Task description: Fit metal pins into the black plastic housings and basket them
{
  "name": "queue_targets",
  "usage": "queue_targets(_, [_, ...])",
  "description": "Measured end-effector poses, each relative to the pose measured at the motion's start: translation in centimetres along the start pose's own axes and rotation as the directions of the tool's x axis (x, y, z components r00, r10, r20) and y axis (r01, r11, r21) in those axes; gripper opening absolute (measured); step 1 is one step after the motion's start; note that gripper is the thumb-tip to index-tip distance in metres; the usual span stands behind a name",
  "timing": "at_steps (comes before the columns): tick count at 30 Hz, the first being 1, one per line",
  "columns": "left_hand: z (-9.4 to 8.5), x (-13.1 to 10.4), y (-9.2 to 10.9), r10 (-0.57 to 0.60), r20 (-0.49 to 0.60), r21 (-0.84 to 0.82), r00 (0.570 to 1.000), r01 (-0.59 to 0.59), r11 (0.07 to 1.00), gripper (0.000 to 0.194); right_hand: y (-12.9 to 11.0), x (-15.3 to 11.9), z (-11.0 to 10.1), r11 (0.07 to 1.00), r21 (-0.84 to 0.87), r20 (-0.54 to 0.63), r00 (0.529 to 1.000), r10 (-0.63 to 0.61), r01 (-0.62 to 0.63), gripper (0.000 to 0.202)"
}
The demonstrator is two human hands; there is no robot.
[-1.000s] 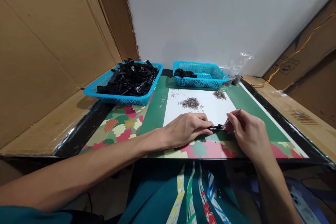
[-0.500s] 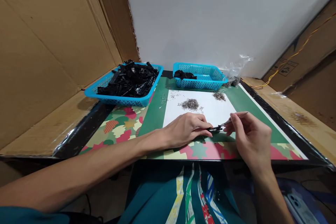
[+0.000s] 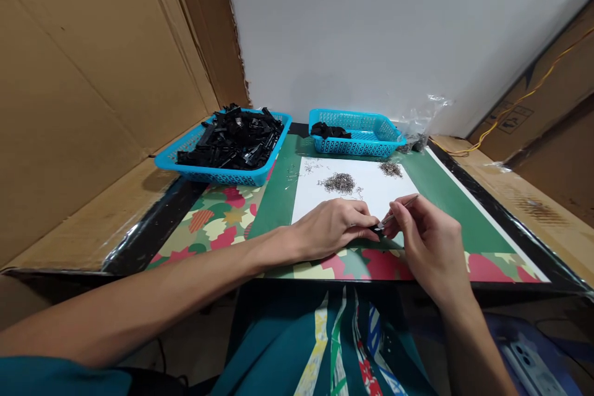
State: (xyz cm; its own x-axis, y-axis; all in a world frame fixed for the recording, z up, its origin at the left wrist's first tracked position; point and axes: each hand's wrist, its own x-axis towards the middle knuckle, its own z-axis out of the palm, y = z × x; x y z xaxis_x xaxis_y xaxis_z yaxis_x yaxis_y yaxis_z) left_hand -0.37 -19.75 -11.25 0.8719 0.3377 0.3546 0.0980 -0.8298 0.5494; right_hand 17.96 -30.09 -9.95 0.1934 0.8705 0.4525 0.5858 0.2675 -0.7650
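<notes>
Between the thumb and fingers of my left hand (image 3: 341, 226) is a small black plastic part (image 3: 378, 228), mostly covered by the fingers. My right hand (image 3: 429, 241) pinches a pair of metal tweezers (image 3: 388, 219), whose tip meets the black part. Just beyond the hands lies a white sheet of paper (image 3: 309, 198). On it is a pile of tiny metal pieces (image 3: 340, 183), perhaps springs, and a smaller pile of metal pieces (image 3: 390, 169) sits at the sheet's far right. A few loose ones are scattered at its far left.
A blue basket (image 3: 218, 174) heaped with black plastic parts stands at the left. Another blue basket (image 3: 355, 147) at the back holds some black pieces. Beside it is a clear plastic bag (image 3: 420, 130). Cardboard walls (image 3: 102, 43) flank the table; a phone (image 3: 533, 365) lies low at the right.
My right hand has moved left with the tweezers, closer to my left hand, and now covers more of the black part. The whole view has shifted slightly.
</notes>
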Motion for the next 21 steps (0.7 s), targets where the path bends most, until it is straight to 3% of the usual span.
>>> queue_targets(14, [0.02,0.0,0.33,-0.025,0.037,0.004,0.999,0.025,1.0,0.022,0.07,0.12,0.1,0.994,-0.099,0.042,0.998,-0.042,0.046,0.03])
queue_targets(21, [0.07,0.16,0.1,-0.027,0.015,-0.076,1.0,0.028,0.997,0.019,-0.24,-0.2,0.63,0.98,-0.177,-0.003,0.996,-0.091,0.089,0.027])
